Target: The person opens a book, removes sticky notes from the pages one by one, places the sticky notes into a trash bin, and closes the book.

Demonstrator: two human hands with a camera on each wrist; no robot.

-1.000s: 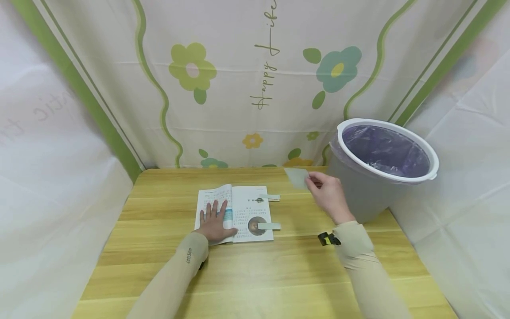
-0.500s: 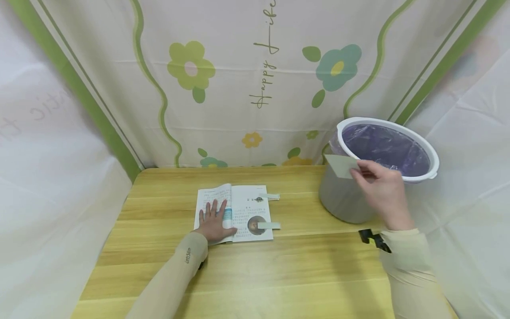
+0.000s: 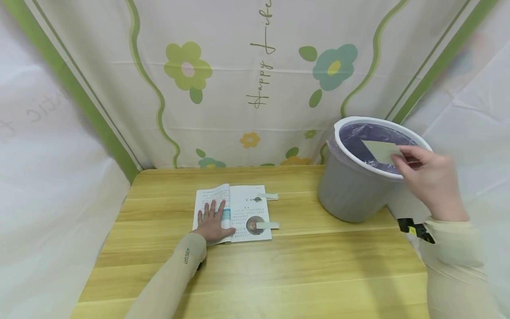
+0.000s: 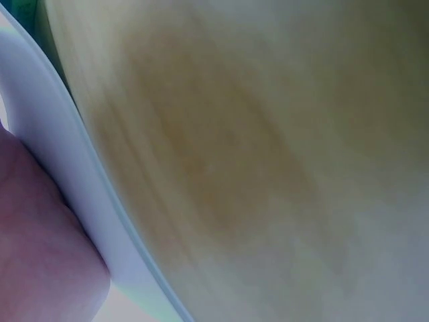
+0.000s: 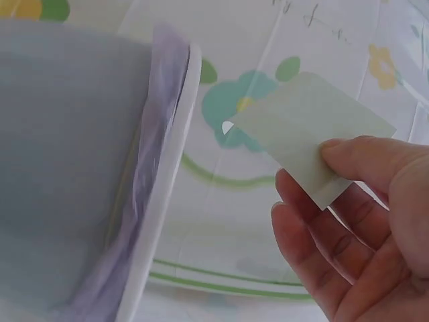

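Note:
My right hand (image 3: 432,179) pinches a pale green square of paper (image 3: 380,151) between thumb and fingers. In the head view the paper overlaps the mouth of a grey trash bin (image 3: 348,190) with a white rim and a purplish liner. The right wrist view shows the paper (image 5: 312,131) flat under the thumb, beside the bin's rim (image 5: 164,188). My left hand (image 3: 212,223) rests with spread fingers on the left page of an open book (image 3: 247,195). Two pale green strips, an upper strip (image 3: 268,196) and a lower strip (image 3: 268,225), stick out past the book's right edge.
The wooden table (image 3: 255,274) carries the book near its middle, and the bin stands at its right back corner. A floral curtain (image 3: 255,79) hangs behind, with white sheets at both sides.
My right hand has carried the paper to the right and upward, from above the table to over the bin's mouth. The left hand and the book have stayed in place.

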